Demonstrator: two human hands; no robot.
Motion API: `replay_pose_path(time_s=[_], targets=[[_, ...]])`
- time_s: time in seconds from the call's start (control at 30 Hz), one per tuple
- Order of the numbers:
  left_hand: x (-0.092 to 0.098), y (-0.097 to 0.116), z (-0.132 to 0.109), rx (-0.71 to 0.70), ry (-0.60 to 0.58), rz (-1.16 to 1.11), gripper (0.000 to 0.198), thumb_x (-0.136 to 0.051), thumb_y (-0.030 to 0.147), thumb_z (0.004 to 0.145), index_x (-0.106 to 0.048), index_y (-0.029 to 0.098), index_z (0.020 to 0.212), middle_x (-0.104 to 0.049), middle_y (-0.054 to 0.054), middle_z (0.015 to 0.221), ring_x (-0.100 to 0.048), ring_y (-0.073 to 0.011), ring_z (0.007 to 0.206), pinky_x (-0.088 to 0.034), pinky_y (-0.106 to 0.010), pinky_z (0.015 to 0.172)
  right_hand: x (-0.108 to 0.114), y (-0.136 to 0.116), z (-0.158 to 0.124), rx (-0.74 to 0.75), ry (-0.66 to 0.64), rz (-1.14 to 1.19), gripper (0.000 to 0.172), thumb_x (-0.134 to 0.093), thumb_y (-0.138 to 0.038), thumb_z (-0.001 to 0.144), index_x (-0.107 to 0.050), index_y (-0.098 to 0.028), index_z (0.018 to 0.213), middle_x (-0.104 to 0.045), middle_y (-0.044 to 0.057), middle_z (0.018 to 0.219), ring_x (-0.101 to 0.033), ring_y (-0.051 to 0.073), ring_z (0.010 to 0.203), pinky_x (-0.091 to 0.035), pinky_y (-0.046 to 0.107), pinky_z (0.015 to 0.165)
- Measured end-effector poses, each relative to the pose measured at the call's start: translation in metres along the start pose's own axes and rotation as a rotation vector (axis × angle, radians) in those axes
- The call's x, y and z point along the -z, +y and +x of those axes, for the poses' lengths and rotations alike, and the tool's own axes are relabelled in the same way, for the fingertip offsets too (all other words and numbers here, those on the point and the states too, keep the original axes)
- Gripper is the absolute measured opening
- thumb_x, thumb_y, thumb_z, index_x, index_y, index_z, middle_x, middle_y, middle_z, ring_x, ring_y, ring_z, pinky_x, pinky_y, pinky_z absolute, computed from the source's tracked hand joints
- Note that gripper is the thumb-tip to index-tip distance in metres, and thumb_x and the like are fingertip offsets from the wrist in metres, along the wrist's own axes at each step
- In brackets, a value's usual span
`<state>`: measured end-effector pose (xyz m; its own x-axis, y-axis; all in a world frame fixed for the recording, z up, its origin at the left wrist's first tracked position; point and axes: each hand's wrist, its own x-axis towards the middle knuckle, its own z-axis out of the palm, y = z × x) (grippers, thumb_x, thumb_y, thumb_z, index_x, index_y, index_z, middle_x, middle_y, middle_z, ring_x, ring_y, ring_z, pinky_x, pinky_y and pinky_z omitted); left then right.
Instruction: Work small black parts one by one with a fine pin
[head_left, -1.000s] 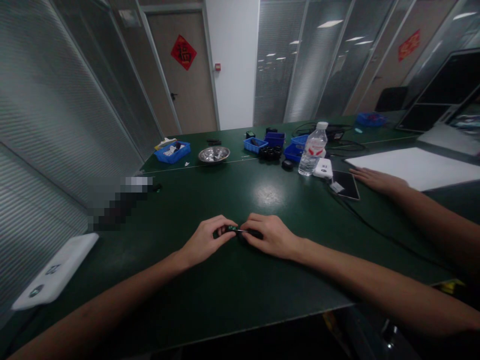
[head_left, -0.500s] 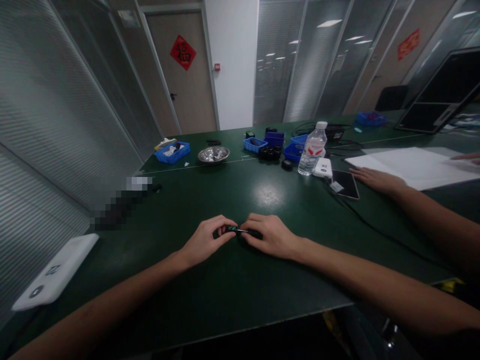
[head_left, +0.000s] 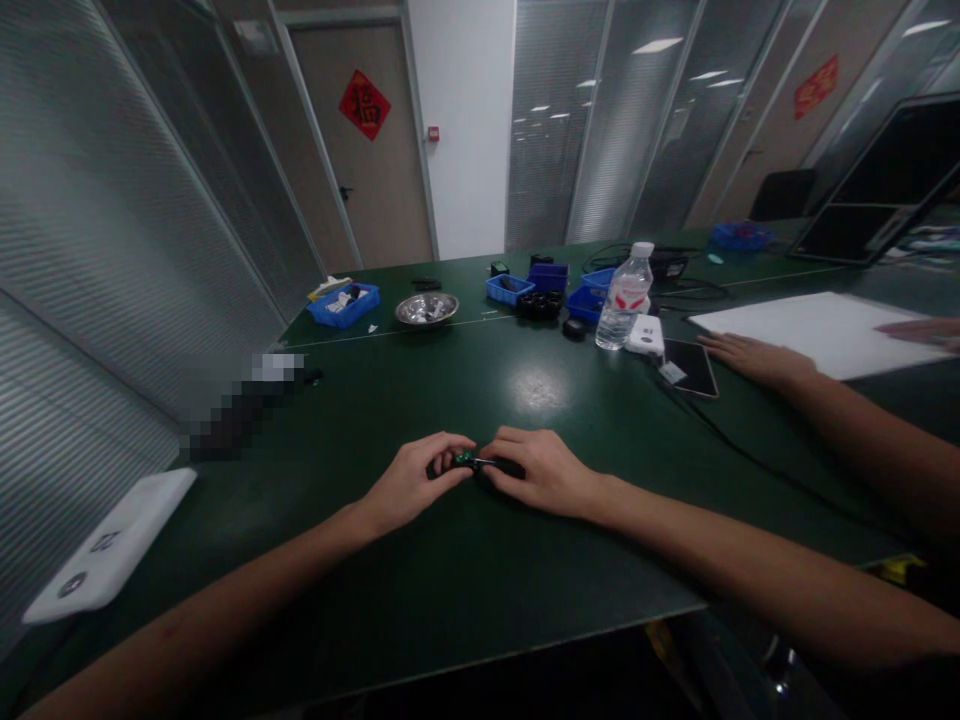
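Observation:
My left hand (head_left: 414,482) pinches a small black part with green on it (head_left: 463,457), its thumb below and forefinger above. Too little of that part shows to tell its kind. In my right hand (head_left: 541,470) lies a thin screwdriver (head_left: 512,467) with a dark handle, held by thumb and fingers. Its metal shaft points left and its tip meets or nearly meets the small part. Both hands rest low over the green table (head_left: 450,600), close together.
Across the table stand a steel bowl (head_left: 427,311), a blue tray of parts (head_left: 346,305), more blue bins (head_left: 511,290) and a water bottle (head_left: 626,297). A tablet (head_left: 691,367) and a cable lie to the right. There a co-worker's hand (head_left: 757,357) rests beside white paper (head_left: 817,328).
My left fingertips have parted slightly and the small part has shifted a little in them. My right hand stays put. The co-worker's far hand has slid left over the paper.

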<state>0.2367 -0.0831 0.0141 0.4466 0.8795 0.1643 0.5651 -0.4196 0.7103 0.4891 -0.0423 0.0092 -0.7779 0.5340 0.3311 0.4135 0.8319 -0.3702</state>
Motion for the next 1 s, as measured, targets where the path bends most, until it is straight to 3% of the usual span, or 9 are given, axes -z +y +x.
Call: replay_pose_path(time_s=[0.53,1.0], targets=[[-0.0007,-0.0031,-0.0008,-0.055,-0.059,0.02,0.03,-0.065,0.031,0.098,-0.065,0.026,0.127,-0.065,-0.001,0.108,-0.06,-0.0151,0.09,-0.047,-0.028,0.079,0.0022,-0.0001,-0.0004,-0.024,0.018,0.012,0.024,-0.052,-0.031,0.104,-0.069,-0.02,0.117,-0.067,0.005,0.103,-0.064,0.015,0.082,-0.048,0.027,0.071],[-0.0006,-0.003,-0.0013,-0.041,-0.027,0.066,0.027,-0.064,0.03,0.098,-0.065,0.025,0.124,-0.066,-0.002,0.112,-0.06,-0.0162,0.091,-0.048,-0.029,0.079,-0.0024,0.0034,0.0004,-0.017,0.038,0.011,0.022,-0.054,-0.031,0.102,-0.07,-0.021,0.115,-0.067,0.004,0.101,-0.064,0.015,0.081,-0.047,0.027,0.071]])
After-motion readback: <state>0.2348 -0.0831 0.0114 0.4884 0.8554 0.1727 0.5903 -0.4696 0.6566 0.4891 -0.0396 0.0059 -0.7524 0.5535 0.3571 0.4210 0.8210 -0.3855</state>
